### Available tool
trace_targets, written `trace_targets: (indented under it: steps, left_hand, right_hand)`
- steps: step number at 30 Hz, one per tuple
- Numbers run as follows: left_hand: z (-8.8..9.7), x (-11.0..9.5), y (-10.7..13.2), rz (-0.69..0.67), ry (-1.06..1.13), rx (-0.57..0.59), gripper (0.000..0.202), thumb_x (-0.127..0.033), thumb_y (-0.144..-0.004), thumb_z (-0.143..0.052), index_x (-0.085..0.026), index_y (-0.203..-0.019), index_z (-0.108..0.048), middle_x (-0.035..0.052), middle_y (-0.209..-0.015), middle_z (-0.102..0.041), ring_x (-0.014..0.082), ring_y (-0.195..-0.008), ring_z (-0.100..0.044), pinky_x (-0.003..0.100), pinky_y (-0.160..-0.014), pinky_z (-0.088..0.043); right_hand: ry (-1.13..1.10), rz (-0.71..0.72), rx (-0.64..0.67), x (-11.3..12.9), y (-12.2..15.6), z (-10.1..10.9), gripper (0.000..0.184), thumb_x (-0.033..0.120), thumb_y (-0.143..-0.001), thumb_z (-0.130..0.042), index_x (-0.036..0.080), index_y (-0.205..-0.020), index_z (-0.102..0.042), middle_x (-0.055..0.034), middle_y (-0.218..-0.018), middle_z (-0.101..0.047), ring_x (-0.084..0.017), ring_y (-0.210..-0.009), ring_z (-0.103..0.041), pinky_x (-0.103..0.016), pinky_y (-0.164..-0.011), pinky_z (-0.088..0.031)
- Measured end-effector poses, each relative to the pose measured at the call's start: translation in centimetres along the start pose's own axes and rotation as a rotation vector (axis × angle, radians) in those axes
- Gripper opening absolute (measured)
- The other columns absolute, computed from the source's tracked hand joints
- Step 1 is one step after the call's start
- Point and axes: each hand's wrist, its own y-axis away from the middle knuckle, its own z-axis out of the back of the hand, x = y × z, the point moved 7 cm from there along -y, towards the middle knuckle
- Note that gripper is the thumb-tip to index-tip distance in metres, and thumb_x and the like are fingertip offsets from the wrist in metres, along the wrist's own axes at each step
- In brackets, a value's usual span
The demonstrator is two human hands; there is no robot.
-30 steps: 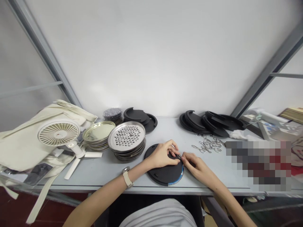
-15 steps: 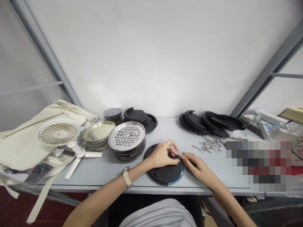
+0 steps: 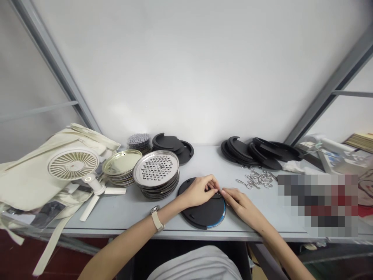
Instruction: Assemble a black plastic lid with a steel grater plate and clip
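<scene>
A round black disc with a blue edge lies flat on the grey table near its front edge. My left hand, a watch on its wrist, rests on the disc's far side with its fingers curled. My right hand meets it at the disc's right rim, fingers pinched. Between the fingertips of both hands sits a small metal clip, mostly hidden. A loose pile of silver wire clips lies just beyond my right hand.
Left of the disc stand a stack of perforated steel plates, a stack of brass-coloured plates, a small white fan and cream cloth bags. Black discs are piled at the back and back right.
Both hands have shifted slightly up and closer together at the disc's right rim. The disc and everything else on the table stay where they were.
</scene>
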Motion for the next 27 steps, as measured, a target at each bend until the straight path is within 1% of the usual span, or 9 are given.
trace_targets:
  steps: [4,6,10,12,15,19,21,23,27]
  left_hand:
    - [0.1,0.1,0.0,0.014,-0.004,-0.015,0.004,-0.015,-0.08,-0.057,-0.017,-0.084,-0.057,0.0009,-0.08,-0.065,0.0111,-0.075,-0.061,0.021,-0.068,-0.045]
    - [0.2,0.1,0.1,0.016,0.001,-0.023,0.006,-0.015,-0.081,-0.056,-0.018,-0.086,-0.055,0.0004,-0.079,-0.065,0.011,-0.074,-0.06,0.021,-0.068,-0.046]
    - [0.4,0.3,0.1,0.024,-0.019,-0.063,0.01,-0.015,-0.082,-0.054,-0.019,-0.091,-0.053,0.001,-0.082,-0.064,0.0119,-0.076,-0.06,0.022,-0.069,-0.046]
    - [0.5,0.2,0.1,0.017,-0.031,-0.078,0.007,-0.016,-0.082,-0.053,-0.018,-0.088,-0.054,0.0012,-0.082,-0.064,0.0122,-0.077,-0.06,0.022,-0.068,-0.046]
    - [0.6,0.0,0.1,0.014,-0.041,-0.085,0.004,-0.016,-0.082,-0.053,-0.018,-0.085,-0.055,0.0005,-0.08,-0.064,0.0118,-0.075,-0.059,0.022,-0.066,-0.045]
    - [0.7,0.0,0.1,0.023,-0.07,-0.09,0.004,-0.017,-0.081,-0.055,-0.018,-0.084,-0.056,-0.0001,-0.078,-0.064,0.0112,-0.072,-0.059,0.021,-0.065,-0.044]
    - [0.7,0.1,0.1,0.029,-0.075,-0.091,0.004,-0.017,-0.081,-0.055,-0.018,-0.085,-0.056,-0.0001,-0.078,-0.064,0.0111,-0.071,-0.059,0.021,-0.064,-0.045]
    - [0.7,0.2,0.1,0.032,-0.073,-0.095,0.005,-0.017,-0.08,-0.056,-0.018,-0.085,-0.057,0.0,-0.079,-0.065,0.0111,-0.071,-0.059,0.021,-0.064,-0.045]
    - [0.6,0.4,0.1,0.032,-0.06,-0.092,0.005,-0.018,-0.08,-0.057,-0.018,-0.085,-0.056,0.0004,-0.08,-0.065,0.0114,-0.072,-0.06,0.021,-0.064,-0.045]
  right_hand:
    - [0.006,0.025,-0.012,0.5,0.0,0.0,0.04,0.042,-0.097,-0.033,0.021,-0.064,-0.042,0.0022,-0.061,-0.049,-0.017,-0.062,-0.048,-0.029,-0.067,-0.038]
    - [0.01,0.034,-0.027,0.7,0.0,0.0,0.04,0.042,-0.096,-0.035,0.021,-0.064,-0.044,0.0022,-0.06,-0.049,-0.017,-0.062,-0.048,-0.029,-0.067,-0.038]
    - [-0.015,-0.005,-0.088,0.2,0.3,0.3,0.039,0.041,-0.096,-0.038,0.021,-0.062,-0.04,0.0049,-0.056,-0.04,-0.014,-0.057,-0.041,-0.027,-0.06,-0.035]
    - [-0.087,-0.029,-0.102,-0.2,0.5,0.5,0.035,0.042,-0.095,-0.04,0.021,-0.067,-0.043,0.0056,-0.058,-0.038,-0.013,-0.056,-0.039,-0.025,-0.057,-0.034]
    - [-0.199,-0.041,-0.09,-0.6,0.6,0.6,0.028,0.042,-0.094,-0.043,0.02,-0.079,-0.051,0.0054,-0.062,-0.041,-0.013,-0.058,-0.04,-0.025,-0.057,-0.035]
    - [-0.284,-0.079,-0.128,-1.6,0.5,0.9,0.027,0.046,-0.09,-0.051,0.019,-0.089,-0.057,0.0032,-0.065,-0.048,-0.015,-0.063,-0.047,-0.026,-0.062,-0.039]
    - [-0.324,-0.102,-0.14,-2.2,0.5,0.9,0.03,0.048,-0.088,-0.053,0.018,-0.089,-0.059,0.0013,-0.067,-0.053,-0.016,-0.066,-0.05,-0.028,-0.064,-0.04]
    - [-0.35,-0.12,-0.124,-2.5,0.5,0.8,0.032,0.049,-0.088,-0.053,0.018,-0.086,-0.061,0.0002,-0.068,-0.056,-0.016,-0.067,-0.052,-0.028,-0.065,-0.041]
    - [-0.332,-0.129,-0.102,-2.3,0.5,0.7,0.032,0.048,-0.087,-0.056,0.017,-0.088,-0.063,0.0003,-0.067,-0.057,-0.016,-0.066,-0.052,-0.027,-0.064,-0.041]
